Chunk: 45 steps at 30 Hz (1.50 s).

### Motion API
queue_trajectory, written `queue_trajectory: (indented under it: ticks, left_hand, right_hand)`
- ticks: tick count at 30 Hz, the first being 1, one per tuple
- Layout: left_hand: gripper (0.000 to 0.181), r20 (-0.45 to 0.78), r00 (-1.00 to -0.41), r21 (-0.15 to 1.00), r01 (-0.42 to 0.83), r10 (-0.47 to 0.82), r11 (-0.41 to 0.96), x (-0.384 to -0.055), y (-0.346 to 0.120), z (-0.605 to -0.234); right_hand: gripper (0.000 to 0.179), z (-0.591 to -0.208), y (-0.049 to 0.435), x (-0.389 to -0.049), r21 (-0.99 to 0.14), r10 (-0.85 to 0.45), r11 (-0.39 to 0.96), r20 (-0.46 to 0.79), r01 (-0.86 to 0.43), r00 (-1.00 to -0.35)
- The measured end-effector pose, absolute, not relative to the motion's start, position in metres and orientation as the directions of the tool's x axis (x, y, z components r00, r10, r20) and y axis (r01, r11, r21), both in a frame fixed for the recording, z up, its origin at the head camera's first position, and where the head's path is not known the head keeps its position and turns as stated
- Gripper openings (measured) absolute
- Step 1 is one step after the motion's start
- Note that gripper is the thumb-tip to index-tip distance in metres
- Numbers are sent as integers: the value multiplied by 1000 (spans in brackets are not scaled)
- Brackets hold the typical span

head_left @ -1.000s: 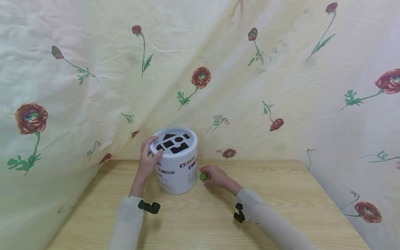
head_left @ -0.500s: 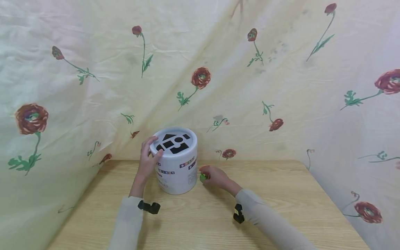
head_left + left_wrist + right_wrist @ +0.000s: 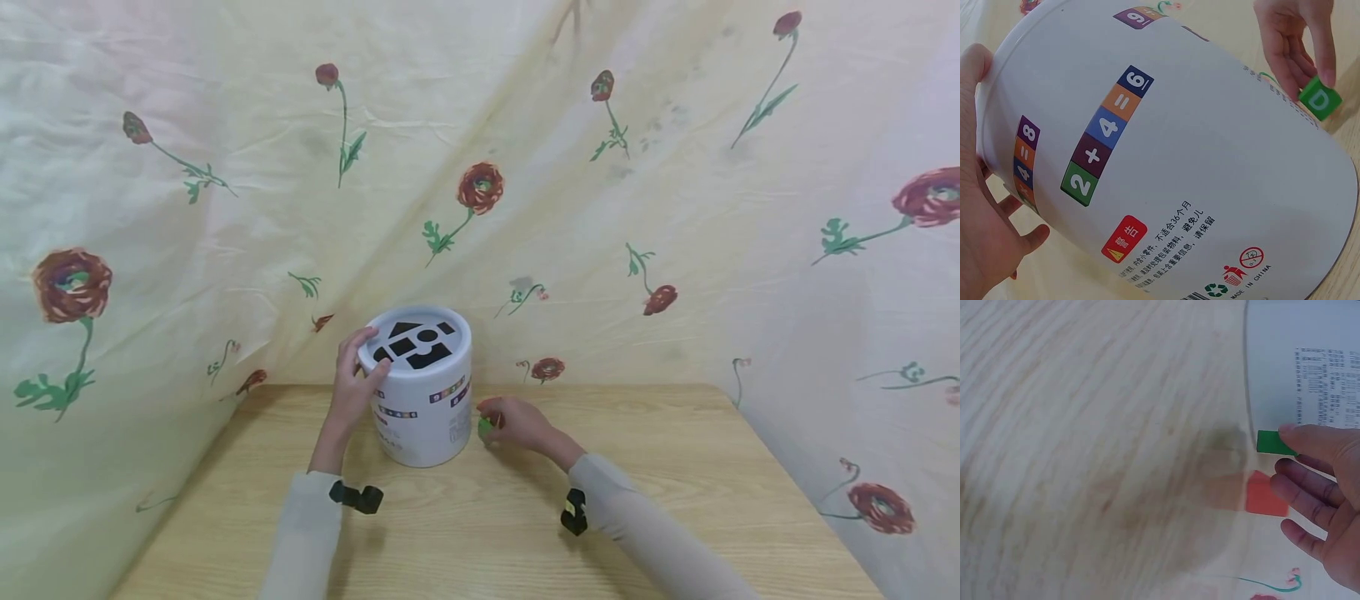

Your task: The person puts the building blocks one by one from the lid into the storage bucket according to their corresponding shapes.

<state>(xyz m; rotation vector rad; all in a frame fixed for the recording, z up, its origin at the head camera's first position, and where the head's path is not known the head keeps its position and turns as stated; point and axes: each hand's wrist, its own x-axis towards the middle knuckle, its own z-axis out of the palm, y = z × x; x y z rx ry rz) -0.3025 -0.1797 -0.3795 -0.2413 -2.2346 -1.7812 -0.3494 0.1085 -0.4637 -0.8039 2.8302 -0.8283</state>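
Note:
A white bucket (image 3: 423,417) with printed sums on its side stands upright on the table, its lid (image 3: 442,343) cut with dark shape holes. My left hand (image 3: 356,379) grips the lid's left edge, the thumb over the rim; in the left wrist view, curled fingers (image 3: 1035,237) show beside the bucket's wall. Right of the bucket, my right hand (image 3: 521,425) pinches a green block (image 3: 1320,99) marked with a white D. Beyond my right fingers, a red block (image 3: 1266,494) sits close to the green one in the right wrist view, partly hidden by a fingertip.
The wooden table (image 3: 480,533) reaches back to a hanging cloth (image 3: 637,208) printed with red flowers, which also lines both sides. Each wrist carries a small black camera, such as the right one (image 3: 574,512).
The green block has turned slightly in my right fingers. Both hands and the bucket keep their places, while the head view has shifted a little.

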Motion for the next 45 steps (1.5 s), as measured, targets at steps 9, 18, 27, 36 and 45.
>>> queue_trajectory:
  ticks: [9,18,27,36,45]
  left_hand:
    - [59,335,-941,920,318,-40,232,-298,-180,-376]
    - [63,329,-944,921,312,-35,234,-301,-180,-379]
    - [59,324,-945,925,304,-52,229,-313,-184,-392]
    - [60,322,-945,927,304,-52,217,-313,-185,-393]
    - [61,323,-946,928,307,-41,212,-308,-183,-386]
  right_hand:
    - [23,-435,115,-346,-536,-520,690,100,-486,-848]
    - [28,-391,122,-339,-544,-573,645,120,-537,-811]
    - [29,-342,125,-339,-498,-531,672,192,-548,-826]
    - [37,-312,123,-340,-478,-477,661,327,-579,-815]
    - [38,-306,106,-349,-492,-430,625,432,-607,-793]
